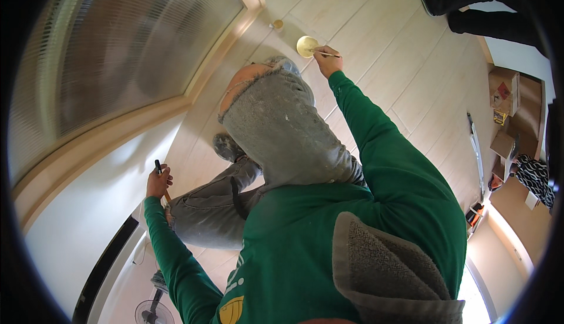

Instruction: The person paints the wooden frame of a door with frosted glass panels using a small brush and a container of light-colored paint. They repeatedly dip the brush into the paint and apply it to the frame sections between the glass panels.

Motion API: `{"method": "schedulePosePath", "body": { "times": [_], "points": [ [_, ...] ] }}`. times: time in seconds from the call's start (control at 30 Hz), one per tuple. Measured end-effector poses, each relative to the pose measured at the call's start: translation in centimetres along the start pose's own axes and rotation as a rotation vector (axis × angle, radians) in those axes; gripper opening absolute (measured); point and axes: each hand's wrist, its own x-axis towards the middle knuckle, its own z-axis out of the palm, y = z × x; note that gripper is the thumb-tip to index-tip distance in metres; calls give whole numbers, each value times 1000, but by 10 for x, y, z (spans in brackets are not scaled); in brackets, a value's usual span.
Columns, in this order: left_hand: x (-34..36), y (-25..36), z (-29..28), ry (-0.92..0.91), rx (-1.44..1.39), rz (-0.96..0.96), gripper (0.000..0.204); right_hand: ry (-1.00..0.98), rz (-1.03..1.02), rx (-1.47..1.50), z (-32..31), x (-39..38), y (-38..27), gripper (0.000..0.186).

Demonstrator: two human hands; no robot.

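My right hand [329, 61] reaches out over the floor, its fingers closed on a thin paintbrush [324, 54] with a dark end. The brush's other end lies over a small round dish of pale yellow stuff [306, 46]; whether it touches the stuff I cannot tell. Off to the left, my left hand [158, 181] is closed around a slim stick [157, 165] with a black upper end. A tan length shows below that fist, beside my bent knee. Its exact kind is unclear.
Near the dish stands a small tan round piece [277, 24]. A wood-framed ribbed glass panel [135, 42] rises on the left. Another person's dark-trousered legs [487, 7] are at the far right, above cardboard boxes [504, 92]. A fan [154, 312] stands at lower left.
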Motion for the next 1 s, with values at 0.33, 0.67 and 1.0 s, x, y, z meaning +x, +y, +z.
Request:
{"method": "schedulePosePath", "body": {
  "times": [0.33,0.67,1.0],
  "points": [
    [1,0,-1,1,25,8,45,-27,-14,-42,5,0,5,25],
    [1,1,0,8,12,11,47,-55,24,-4,2,1,3,28],
    [1,4,-1,15,25,14,46,-1,-25,42,8,-6,7,29]
  ]
}}
